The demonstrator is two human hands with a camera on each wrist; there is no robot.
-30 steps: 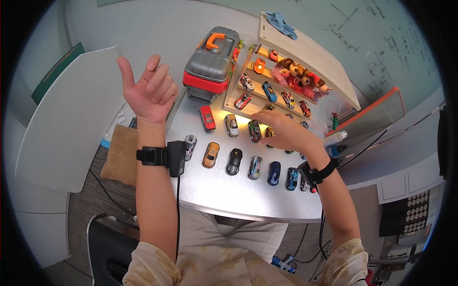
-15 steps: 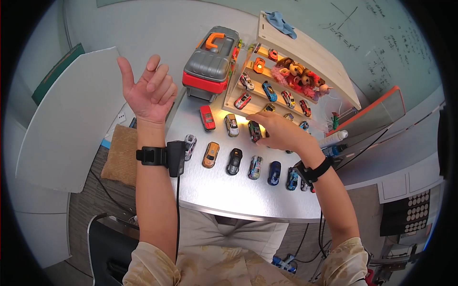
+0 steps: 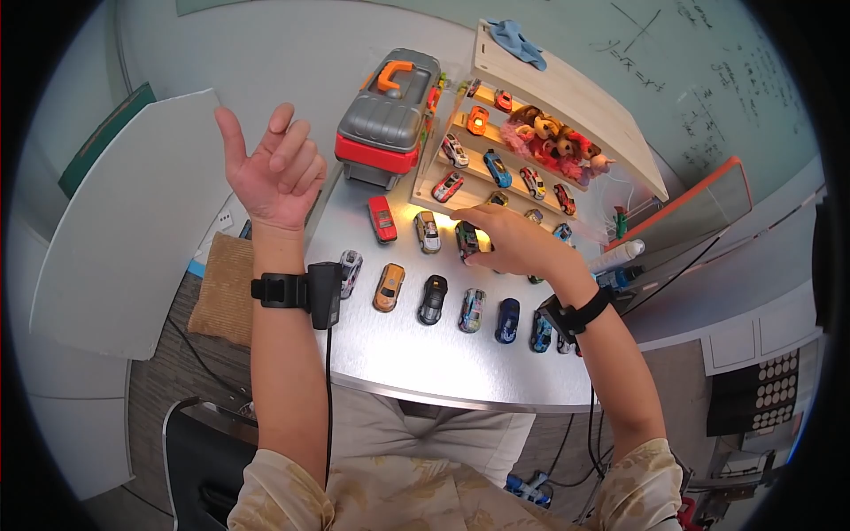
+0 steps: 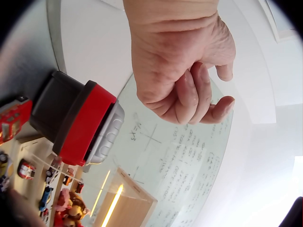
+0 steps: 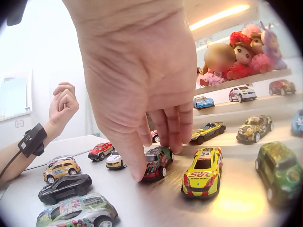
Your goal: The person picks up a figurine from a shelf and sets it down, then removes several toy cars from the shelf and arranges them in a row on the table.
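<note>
My right hand (image 3: 498,241) reaches over the back row of toy cars on the metal table (image 3: 416,358). Its thumb and fingers (image 5: 176,137) close from both sides on a dark green-and-red car (image 3: 466,239) (image 5: 156,164) that stands on the table. A yellow car (image 5: 202,171) sits just right of it. My left hand (image 3: 274,168) (image 4: 184,71) is raised above the table's left edge, fingers loosely curled, holding nothing.
A red car (image 3: 382,219) and a pale car (image 3: 428,232) stand left of the gripped one. In front runs a row with silver (image 3: 350,273), orange (image 3: 388,287) and black (image 3: 433,299) cars. A grey-red case (image 3: 390,119), a wooden shelf (image 3: 567,88) with cars and dolls (image 3: 549,137) stand behind.
My right hand slid left along the back row and lowered its thumb and fingers around the dark green-and-red car. The left hand stayed raised.
</note>
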